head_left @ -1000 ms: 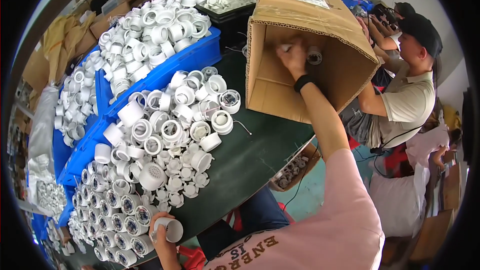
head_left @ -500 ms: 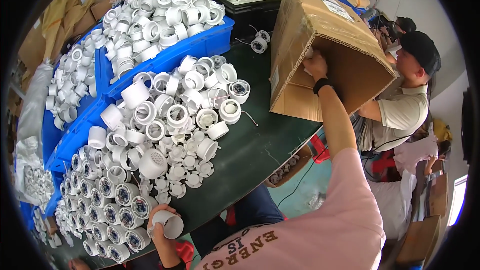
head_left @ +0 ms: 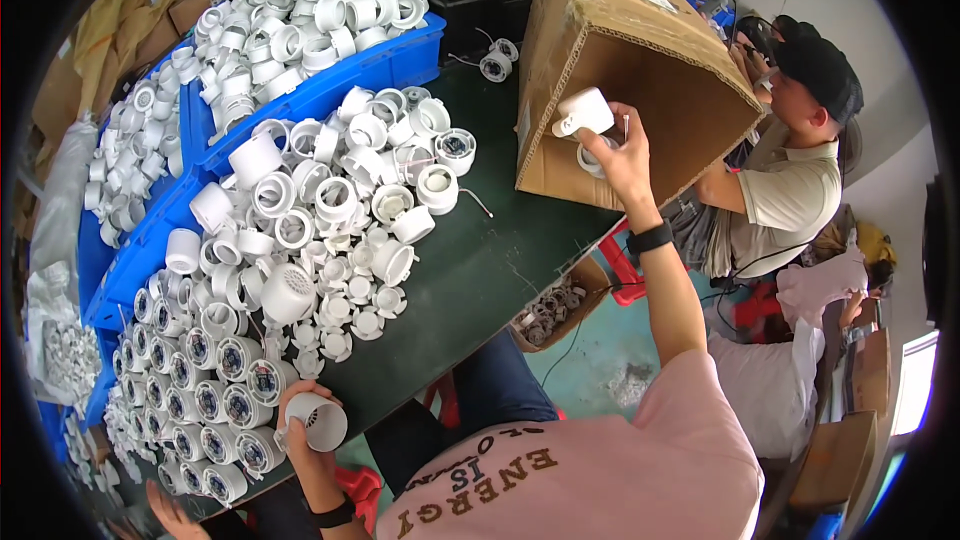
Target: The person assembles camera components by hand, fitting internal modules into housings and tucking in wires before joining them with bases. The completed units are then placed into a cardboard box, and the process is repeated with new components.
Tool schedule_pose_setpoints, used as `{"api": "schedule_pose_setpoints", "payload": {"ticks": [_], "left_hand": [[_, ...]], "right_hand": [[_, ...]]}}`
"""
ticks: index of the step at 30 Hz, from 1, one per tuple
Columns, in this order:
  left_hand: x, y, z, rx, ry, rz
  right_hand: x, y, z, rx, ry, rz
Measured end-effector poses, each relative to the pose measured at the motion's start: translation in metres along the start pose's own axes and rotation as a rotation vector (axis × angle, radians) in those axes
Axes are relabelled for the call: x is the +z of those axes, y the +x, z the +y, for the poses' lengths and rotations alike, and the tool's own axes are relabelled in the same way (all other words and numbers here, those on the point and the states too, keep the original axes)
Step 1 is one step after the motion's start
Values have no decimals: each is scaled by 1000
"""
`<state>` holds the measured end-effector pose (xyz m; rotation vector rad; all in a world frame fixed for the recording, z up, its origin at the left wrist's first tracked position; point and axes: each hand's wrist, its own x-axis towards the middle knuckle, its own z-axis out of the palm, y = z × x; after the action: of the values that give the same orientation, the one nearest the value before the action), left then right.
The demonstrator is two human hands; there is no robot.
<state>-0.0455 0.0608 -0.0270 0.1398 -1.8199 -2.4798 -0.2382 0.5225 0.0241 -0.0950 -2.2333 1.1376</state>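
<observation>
My right hand is raised at the open side of a tilted cardboard box and grips a white cylindrical plastic part. Another white part sits just behind my fingers, inside the box. My left hand rests at the near edge of the dark green table, closed around a white round part with a slotted grille. A heap of white plastic rings, caps and cylinders covers the table between my hands.
Blue bins full of white parts stand at the far left. A person in a black cap sits to the right of the box. A small carton of parts stands on the floor below the table. Another hand shows at the lower left.
My right hand has drawn back out of the cardboard box and now holds a white cylindrical part. My left hand keeps its grille part at the table edge.
</observation>
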Motion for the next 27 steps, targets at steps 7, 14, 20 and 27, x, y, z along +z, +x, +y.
{"api": "schedule_pose_setpoints", "payload": {"ticks": [7,14,20,27], "left_hand": [[12,-33,28,-79,-83,-163],[-31,-115,10,-2,-183,-83],[-67,-191,6,-29,-248,222],[-96,-229,3,-45,-273,383]], "right_hand": [[16,-95,-143,24,359,-548],[133,-182,-338,-725,498,-1295],[262,-316,-476,-1028,333,-1379],[375,-398,-519,-1177,-119,-1302]]}}
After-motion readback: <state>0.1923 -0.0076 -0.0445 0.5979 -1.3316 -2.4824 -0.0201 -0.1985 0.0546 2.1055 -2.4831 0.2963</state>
